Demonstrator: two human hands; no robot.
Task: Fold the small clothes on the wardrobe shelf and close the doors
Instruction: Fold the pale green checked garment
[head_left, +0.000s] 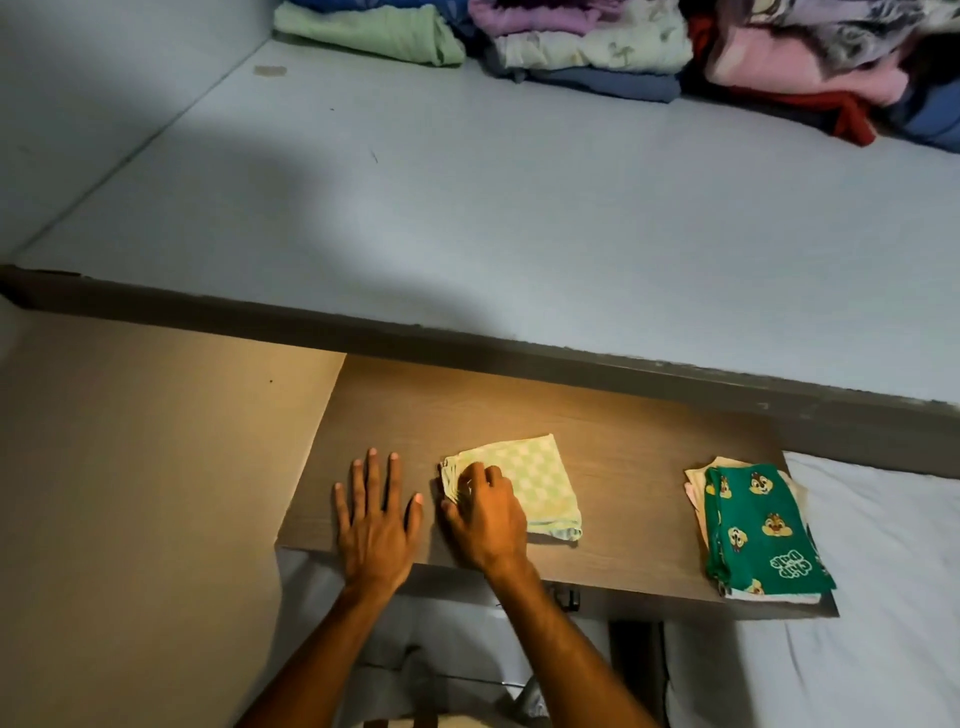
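A small pale green checked garment (535, 483) lies folded into a square on the brown wooden shelf (623, 441). My right hand (485, 512) rests on its left edge, fingers curled and pinching the stacked layers there. My left hand (375, 514) lies flat on the bare shelf just left of the garment, fingers spread, holding nothing. At the shelf's right end sits a folded pile (758, 530) topped by a dark green cloth printed with cartoon chipmunks, with pale cloths under it.
A higher, deeper white shelf (467, 208) runs behind, carrying stacks of folded clothes (587, 47) along its back edge. A beige panel (130, 493) stands to the left. White surface (893, 571) lies to the right of the brown shelf.
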